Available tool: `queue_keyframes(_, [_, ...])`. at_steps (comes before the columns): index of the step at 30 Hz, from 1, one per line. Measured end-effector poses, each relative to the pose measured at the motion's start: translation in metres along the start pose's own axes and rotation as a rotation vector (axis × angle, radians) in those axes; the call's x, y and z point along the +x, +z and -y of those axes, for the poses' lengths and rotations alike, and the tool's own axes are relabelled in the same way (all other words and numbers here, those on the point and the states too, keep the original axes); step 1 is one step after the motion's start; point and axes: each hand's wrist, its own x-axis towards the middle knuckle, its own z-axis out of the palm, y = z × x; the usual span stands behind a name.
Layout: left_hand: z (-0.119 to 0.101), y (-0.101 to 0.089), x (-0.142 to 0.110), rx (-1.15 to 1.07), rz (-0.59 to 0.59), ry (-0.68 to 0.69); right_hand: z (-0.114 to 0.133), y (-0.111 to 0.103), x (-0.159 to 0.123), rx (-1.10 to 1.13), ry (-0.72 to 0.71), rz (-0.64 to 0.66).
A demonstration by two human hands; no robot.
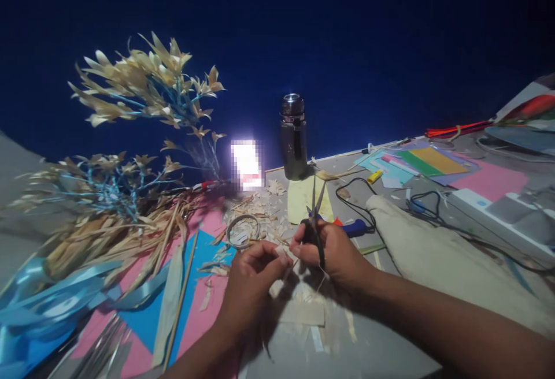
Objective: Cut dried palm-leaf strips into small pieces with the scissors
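Note:
Near the middle of the table, my left hand [254, 278] pinches a small pale strip of what looks like dried husk [281, 251] between thumb and fingers. Close beside it, my right hand [342, 252] has its fingers through the black handles of a pair of scissors [317, 200], blades pointing up and slightly apart. The right thumb and fingertips press together by the strip; a thin thread-like strand hangs below them. Whether those fingertips also grip the strip is unclear. A ring-shaped roll [228, 234] lies just beyond my left hand, among scattered husk scraps [273, 205].
A dark flask [293, 142] stands at the back beside a yellow pad [299, 197]. Pale artificial flowers [143, 90] and blue ribbon [56, 292] fill the left. To the right are a cream cloth [416, 252], a black cable [347, 185], coloured sheets [437, 162] and a white power strip [494, 217].

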Motion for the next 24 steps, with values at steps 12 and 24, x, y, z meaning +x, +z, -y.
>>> queue_keyframes(12, [0.003, 0.001, -0.004, 0.086, -0.002, -0.020, 0.000, 0.000, 0.000, 0.027, 0.041, -0.017])
queue_keyframes(24, [-0.006, -0.005, 0.001, -0.240, -0.134, -0.016, -0.014, 0.000, -0.008, -0.273, 0.231, 0.448])
